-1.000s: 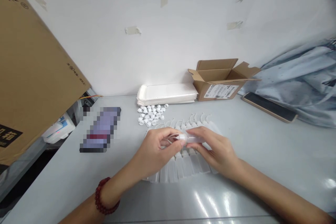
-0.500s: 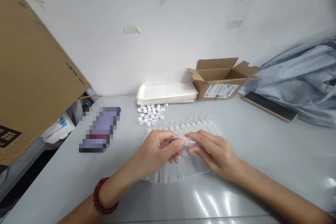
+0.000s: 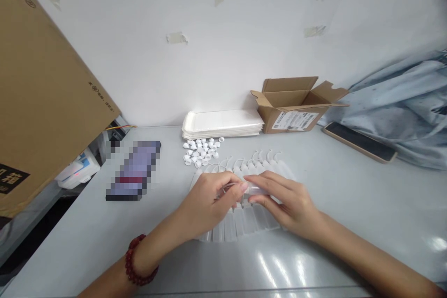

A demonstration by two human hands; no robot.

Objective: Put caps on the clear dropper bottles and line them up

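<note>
A clear plastic tube [image 3: 257,189] is held between my two hands, above the tabletop. My left hand [image 3: 213,198] is closed, pinching the tube's left end with thumb and fingers; a thin cord shows by those fingers. My right hand [image 3: 291,201] grips the tube's body from the right, thumb below and fingers above. Beneath both hands lie rows of similar translucent tubes [image 3: 230,227], side by side, the far ones with thin loops at their ends. My hands hide part of these rows. Small white caps [image 3: 199,152] lie in a loose heap just beyond my left hand.
A stack of white envelope-like sleeves [image 3: 223,123] lies against the wall, beside an open cardboard box [image 3: 293,118]. At the right, a phone [image 3: 359,142] rests by bluish cloth [image 3: 401,111]. A blurred-out phone-like device [image 3: 134,170] and a large carton [image 3: 45,79] are at the left.
Both hands stay almost in place on the tube. The left fingers have shifted slightly at its end, and the view has moved a little.
</note>
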